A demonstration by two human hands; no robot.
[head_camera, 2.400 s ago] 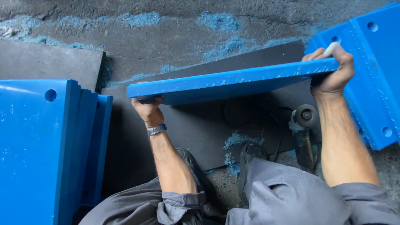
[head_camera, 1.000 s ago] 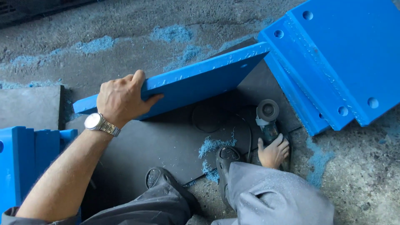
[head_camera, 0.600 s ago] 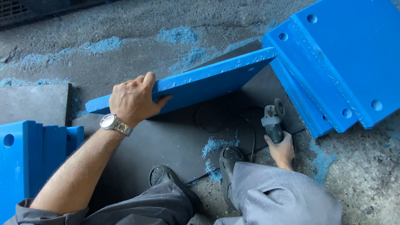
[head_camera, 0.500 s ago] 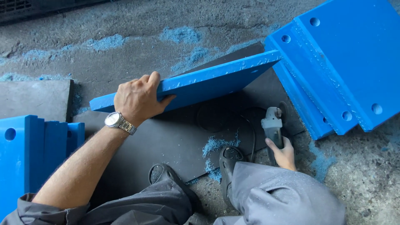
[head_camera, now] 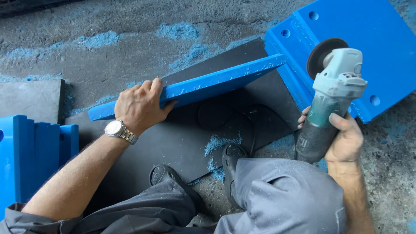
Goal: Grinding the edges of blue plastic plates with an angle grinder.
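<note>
A flat blue plastic slab point(head_camera: 216, 80), smooth-faced with a rough cut edge, stands on its long edge over a dark mat point(head_camera: 182, 143). The left hand point(head_camera: 138, 106) clasps its top edge near the 9 o'clock end, fingers curled over it. The right hand point(head_camera: 344, 141) is wrapped tight round the dark body of a grinder point(head_camera: 331, 95), disc raised toward 12 o'clock. Thick blue plates point(head_camera: 346, 52) with drilled holes lie at 2 o'clock, more blocks point(head_camera: 30, 156) at 8 o'clock. Blue shavings point(head_camera: 182, 32) dust the gritty floor point(head_camera: 108, 65).
</note>
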